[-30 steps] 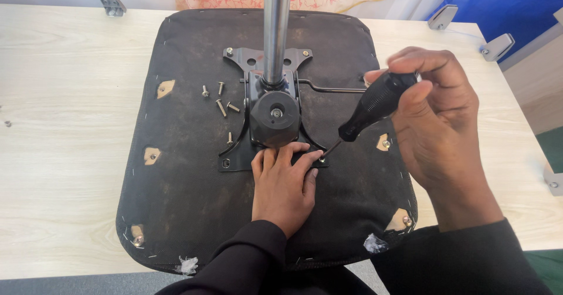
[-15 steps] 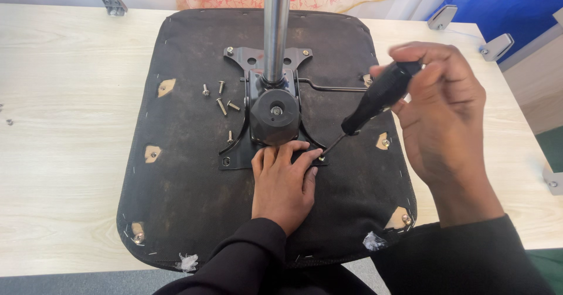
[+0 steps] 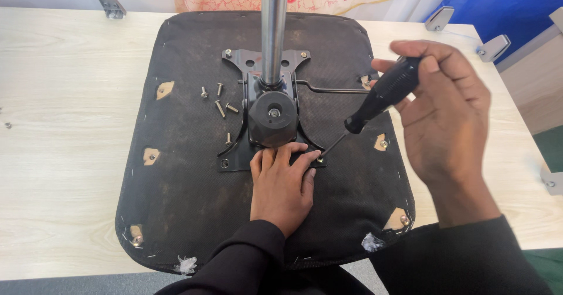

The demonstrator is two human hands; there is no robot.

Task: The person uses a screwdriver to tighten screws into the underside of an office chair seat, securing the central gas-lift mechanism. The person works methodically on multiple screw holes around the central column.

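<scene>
Now | right hand (image 3: pixel 446 113) | screwdriver (image 3: pixel 375 101) slants down-left, tip at plate (image 3: pixel 234 160)

Your pale wood counter (image 3: pixel 64 101) carries the upturned black seat base (image 3: pixel 176 213); grey metal brackets (image 3: pixel 109 4) sit along its edges.

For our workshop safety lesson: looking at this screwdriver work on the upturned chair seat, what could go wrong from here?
1. The screwdriver tip sits beside the left hand fingers; a slip could stab them.
2. Loose screws lie on the seat underside and might roll off.
</scene>
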